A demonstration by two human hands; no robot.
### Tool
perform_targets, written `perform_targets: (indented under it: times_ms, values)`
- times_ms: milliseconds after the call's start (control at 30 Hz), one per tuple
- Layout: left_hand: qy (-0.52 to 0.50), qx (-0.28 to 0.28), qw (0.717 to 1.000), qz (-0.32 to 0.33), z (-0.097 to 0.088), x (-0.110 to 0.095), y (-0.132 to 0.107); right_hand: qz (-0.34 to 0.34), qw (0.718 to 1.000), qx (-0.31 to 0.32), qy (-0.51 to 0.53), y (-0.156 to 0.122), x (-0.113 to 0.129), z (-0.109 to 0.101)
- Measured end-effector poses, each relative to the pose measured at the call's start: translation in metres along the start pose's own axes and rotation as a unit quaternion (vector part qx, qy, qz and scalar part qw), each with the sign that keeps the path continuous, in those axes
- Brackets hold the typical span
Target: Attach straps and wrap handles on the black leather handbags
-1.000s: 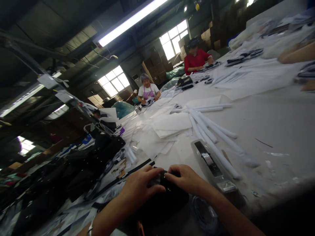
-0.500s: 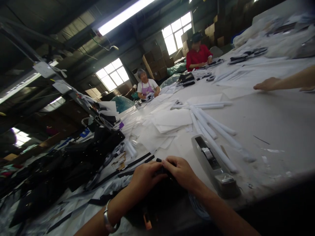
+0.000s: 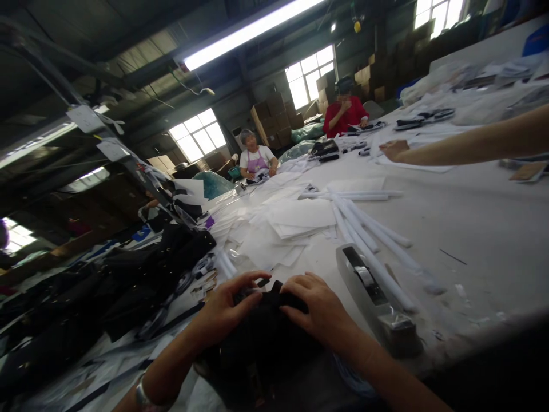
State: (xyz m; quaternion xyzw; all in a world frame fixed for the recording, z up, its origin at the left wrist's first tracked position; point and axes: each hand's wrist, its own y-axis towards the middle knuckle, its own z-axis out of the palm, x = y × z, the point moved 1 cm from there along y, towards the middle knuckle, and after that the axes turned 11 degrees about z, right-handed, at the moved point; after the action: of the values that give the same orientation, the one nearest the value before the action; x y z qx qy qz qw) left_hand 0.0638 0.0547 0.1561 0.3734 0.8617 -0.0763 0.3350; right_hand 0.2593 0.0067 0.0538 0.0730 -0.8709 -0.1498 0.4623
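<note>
My left hand [image 3: 225,306] and my right hand [image 3: 315,309] both grip the top edge of a black bag-like item [image 3: 266,343] at the near edge of the white table [image 3: 484,212]. Fingers of both hands are curled and pinched on its dark upper rim. A metal bracelet sits on my left wrist. Just right of my right hand stands a grey tape dispenser [image 3: 373,294].
White paper rolls [image 3: 371,229] and stacked white sheets [image 3: 295,220] lie beyond my hands. A heap of black bags [image 3: 115,292] fills the left. Another person's arm [image 3: 463,146] reaches in from the right. Two seated people work at the far end.
My hands have shifted on the black item, which now rises higher between them. The other person's arm has stretched further left across the table. The camera tilted slightly.
</note>
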Motion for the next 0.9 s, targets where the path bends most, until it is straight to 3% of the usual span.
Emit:
perform_targets:
  times_ms: [133,267,400,500,567,667,767,833,900]
  values:
    - [-0.027,-0.078,0.996,-0.028,-0.039,-0.006,-0.015,0.009,1.0,-0.004,-0.03,0.004,0.0,-0.007]
    - [-0.098,-0.238,0.965,-0.045,-0.087,-0.011,-0.03,0.018,0.998,0.009,-0.06,0.005,-0.001,-0.008]
    - [-0.164,-0.435,0.883,0.063,-0.137,-0.016,-0.042,0.019,0.998,-0.044,-0.05,0.006,0.012,-0.003]
    - [-0.165,-0.481,0.85,0.14,-0.159,-0.027,-0.044,-0.02,0.997,-0.075,0.03,0.011,0.049,0.01]
    - [-0.146,-0.481,0.845,0.183,-0.162,-0.038,-0.04,-0.043,0.993,0.0,0.107,0.019,0.085,0.03]
    - [-0.112,-0.476,0.84,0.237,-0.16,-0.058,-0.027,-0.06,0.96,0.149,0.23,0.038,0.14,0.078]
    - [-0.102,-0.491,0.825,0.261,-0.166,-0.079,-0.013,-0.058,0.923,0.213,0.315,0.062,0.181,0.135]
    - [-0.093,-0.512,0.811,0.267,-0.183,-0.092,-0.007,-0.028,0.905,0.235,0.355,0.076,0.198,0.167]
    - [-0.066,-0.545,0.788,0.279,-0.212,-0.104,-0.011,-0.01,0.892,0.252,0.374,0.088,0.209,0.187]
